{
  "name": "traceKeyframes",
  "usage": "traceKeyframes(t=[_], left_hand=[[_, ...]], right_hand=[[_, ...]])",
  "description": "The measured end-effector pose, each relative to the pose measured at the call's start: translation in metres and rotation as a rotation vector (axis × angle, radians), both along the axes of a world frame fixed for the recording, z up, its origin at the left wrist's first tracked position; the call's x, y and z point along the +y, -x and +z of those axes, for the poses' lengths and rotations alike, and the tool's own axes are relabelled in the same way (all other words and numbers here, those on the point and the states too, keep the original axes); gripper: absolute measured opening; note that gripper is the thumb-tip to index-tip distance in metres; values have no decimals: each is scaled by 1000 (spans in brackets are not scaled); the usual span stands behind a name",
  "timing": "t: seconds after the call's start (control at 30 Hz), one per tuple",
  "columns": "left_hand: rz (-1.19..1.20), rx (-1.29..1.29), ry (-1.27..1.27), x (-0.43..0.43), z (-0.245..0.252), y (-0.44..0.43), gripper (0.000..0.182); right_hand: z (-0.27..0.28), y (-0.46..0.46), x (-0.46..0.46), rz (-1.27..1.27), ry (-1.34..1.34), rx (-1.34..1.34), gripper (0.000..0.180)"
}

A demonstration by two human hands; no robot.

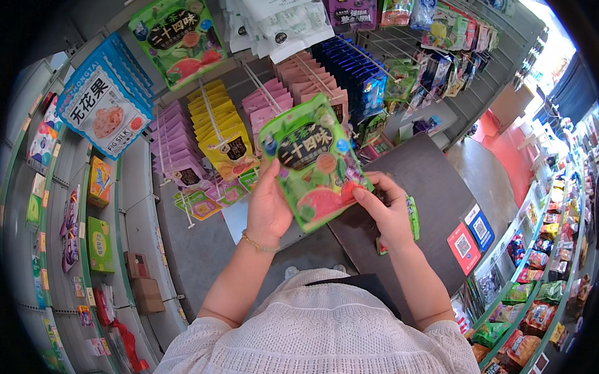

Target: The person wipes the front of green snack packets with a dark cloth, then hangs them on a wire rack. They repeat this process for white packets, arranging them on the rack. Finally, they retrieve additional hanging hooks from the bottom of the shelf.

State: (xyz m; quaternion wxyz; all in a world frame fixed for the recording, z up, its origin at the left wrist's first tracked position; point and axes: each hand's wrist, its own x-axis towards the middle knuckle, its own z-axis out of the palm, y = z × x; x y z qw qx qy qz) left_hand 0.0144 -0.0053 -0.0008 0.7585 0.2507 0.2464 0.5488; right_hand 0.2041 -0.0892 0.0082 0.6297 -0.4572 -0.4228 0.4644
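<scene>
A green snack pouch [312, 162] with watermelon pictures is held up between both hands, its printed front towards the camera. My left hand [271, 206] grips its left edge, the thumb lying on the front. With thumb and fingers, my right hand [385, 205] pinches the lower right corner. Beyond it, a matching green pouch [178, 37] hangs on the rack at the upper left. Partly hidden behind my right forearm, more green packets [413, 218] lie on the dark tabletop [428, 176].
Metal hooks bear yellow pouches [222, 130], purple pouches [175, 143], blue packets [355, 75] and blue-white fig snack bags [104, 111]. Shelves with boxes [99, 244] stand at left. Shelves of bagged snacks [537, 314] curve along the right. Two printed code cards [461, 248] lie on the tabletop.
</scene>
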Motion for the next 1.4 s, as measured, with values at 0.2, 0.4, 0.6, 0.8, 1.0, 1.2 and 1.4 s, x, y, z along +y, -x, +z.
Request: traceKeyframes(t=[0.2,0.4,0.6,0.8,1.0,1.2,1.4], left_hand=[[-77,-191,-190,-13,7,-8,64],[-524,-508,-18,-18,14,0,75],[-456,-402,73,-35,1,-5,83],[-440,-308,-116,-33,-10,8,65],[-517,-401,158,-26,-21,18,36],[-493,-508,75,-18,-13,26,38],[-511,-527,35,-26,1,7,44]], right_hand=[[20,20,4,-167,-658,-1152,28],[31,49,18,35,-1017,-1220,21],[63,33,71,-174,-699,-1154,17],[48,57,61,-94,-854,-1119,15],[31,5,92,-271,-652,-1153,11],[39,-21,77,-388,-507,-838,10],[46,-5,76,-237,-567,-943,11]])
